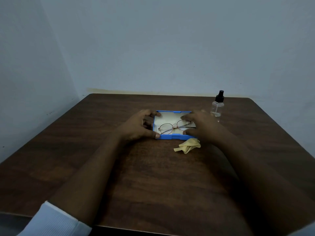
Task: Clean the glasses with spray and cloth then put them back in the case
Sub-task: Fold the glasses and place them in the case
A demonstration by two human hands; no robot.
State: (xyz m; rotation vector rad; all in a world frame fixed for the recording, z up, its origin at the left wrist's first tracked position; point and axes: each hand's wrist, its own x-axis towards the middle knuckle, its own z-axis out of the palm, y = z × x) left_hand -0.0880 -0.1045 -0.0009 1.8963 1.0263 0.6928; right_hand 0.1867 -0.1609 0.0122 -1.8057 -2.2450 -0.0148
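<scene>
A blue glasses case [172, 137] lies open on the brown table [153, 176], its cream lining showing. Thin gold round-rimmed glasses [171, 128] lie inside it. My left hand [139, 126] grips the case's left end, thumb on the near rim and a finger on the far rim. My right hand [200, 124] covers the case's right end, thumb on the near rim, fingers at the glasses' right lens; whether they pinch the frame is unclear. A crumpled yellow cloth [187, 145] lies just in front of the case. A clear spray bottle [217, 104] with a black pump stands at the back right.
The table's far edge meets a pale blue-grey wall [153, 48]. The near edge runs below my forearms. A white ribbed sleeve [51, 222] shows on my left arm at the bottom left.
</scene>
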